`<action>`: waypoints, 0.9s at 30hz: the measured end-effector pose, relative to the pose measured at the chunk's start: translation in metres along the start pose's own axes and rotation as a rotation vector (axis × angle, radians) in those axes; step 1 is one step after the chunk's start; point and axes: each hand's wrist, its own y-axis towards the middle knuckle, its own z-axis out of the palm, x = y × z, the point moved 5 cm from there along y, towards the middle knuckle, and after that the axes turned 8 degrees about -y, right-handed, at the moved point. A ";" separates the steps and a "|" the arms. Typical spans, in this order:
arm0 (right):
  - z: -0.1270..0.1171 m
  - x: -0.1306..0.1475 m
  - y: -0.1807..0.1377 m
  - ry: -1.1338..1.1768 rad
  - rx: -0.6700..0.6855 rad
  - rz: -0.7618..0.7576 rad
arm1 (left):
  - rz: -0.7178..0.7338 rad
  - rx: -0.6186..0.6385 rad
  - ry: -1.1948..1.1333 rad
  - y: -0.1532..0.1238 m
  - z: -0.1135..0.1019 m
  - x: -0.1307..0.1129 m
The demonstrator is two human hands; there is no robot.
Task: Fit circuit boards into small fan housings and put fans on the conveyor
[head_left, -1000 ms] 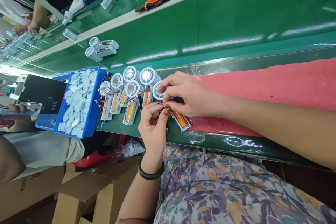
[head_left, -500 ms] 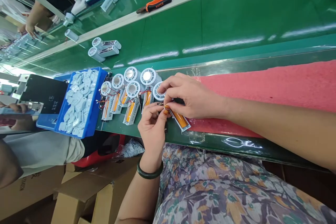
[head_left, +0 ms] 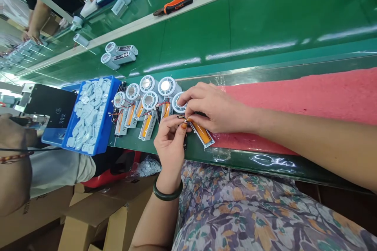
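Note:
My left hand [head_left: 170,141] is closed in a pinch on a small dark circuit board [head_left: 180,117] at the neck of a white fan unit [head_left: 202,133] with an orange battery strip. My right hand [head_left: 216,108] is curled over the same unit, fingertips pressed on it beside its round white head [head_left: 178,103]. The unit lies at the near edge of the green bench, partly on a pink mat [head_left: 309,94]. Several more white fan units [head_left: 147,102] with red wires lie in a row just to the left.
A blue tray [head_left: 103,133] of small white plastic parts sits left of the fan units, next to a black box [head_left: 48,104]. Orange-handled pliers [head_left: 173,4] and two finished fans [head_left: 118,55] lie on the green belt. Other people's hands work at the far left. Cardboard boxes [head_left: 88,215] stand below.
My hands have stayed on the fan unit with only slight finger shifts. A person's arm at the left edge has risen into view.

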 end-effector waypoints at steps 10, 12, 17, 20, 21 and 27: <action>0.004 0.003 -0.001 -0.069 -0.032 -0.083 | -0.195 -0.016 -0.144 0.001 0.000 0.006; 0.004 0.002 0.000 -0.032 -0.012 -0.067 | -0.216 -0.029 -0.174 0.000 0.001 0.007; 0.003 0.001 0.000 0.035 -0.011 -0.029 | -0.218 -0.035 -0.196 0.001 0.002 0.008; 0.003 0.000 -0.001 0.061 -0.025 -0.019 | -0.187 -0.038 -0.178 0.001 0.002 0.008; 0.003 0.000 -0.001 0.068 -0.032 -0.019 | -0.173 -0.042 -0.164 0.000 0.002 0.008; 0.000 -0.001 -0.003 0.015 -0.160 0.039 | -0.151 -0.135 -0.132 -0.007 -0.002 0.011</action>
